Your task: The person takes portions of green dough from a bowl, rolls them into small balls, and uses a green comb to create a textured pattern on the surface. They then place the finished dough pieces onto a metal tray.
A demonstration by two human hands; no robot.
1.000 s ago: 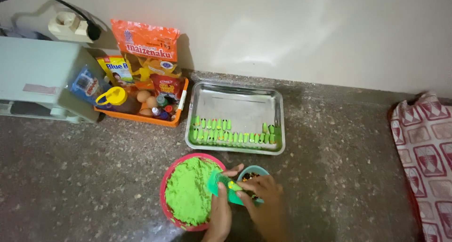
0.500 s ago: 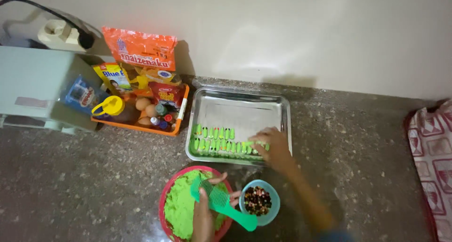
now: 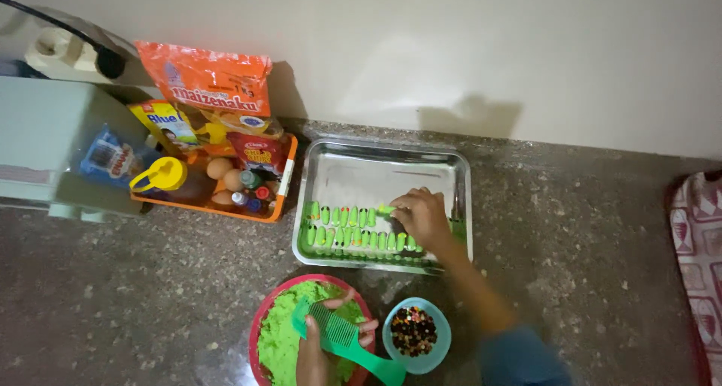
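- Left hand (image 3: 314, 354): fingers closed around a green comb (image 3: 342, 339), held over the green dough (image 3: 282, 333) in a red bowl (image 3: 259, 327). The comb's handle runs out to the right of the hand, toward the camera.
- Just right of the left hand: a light blue bowl (image 3: 440, 350) of small dark beads (image 3: 414, 330), standing on the desk (image 3: 135, 296) close beside the red bowl.
- Right hand (image 3: 421, 217): reaches beyond the blue bowl into a steel tray (image 3: 376, 168). Fingertips pinched together on a green dough piece (image 3: 386, 208) at the right end of the far row.
- Left of the right hand: two rows of green dough pieces (image 3: 342, 228) lie along the near edge of the tray.
- Far left of both hands: an orange tray (image 3: 282, 194) holding eggs (image 3: 224, 175), small bottles and food packets, set against the wall.
- Far right of the right hand: a patterned cloth (image 3: 699, 243) at the desk edge.
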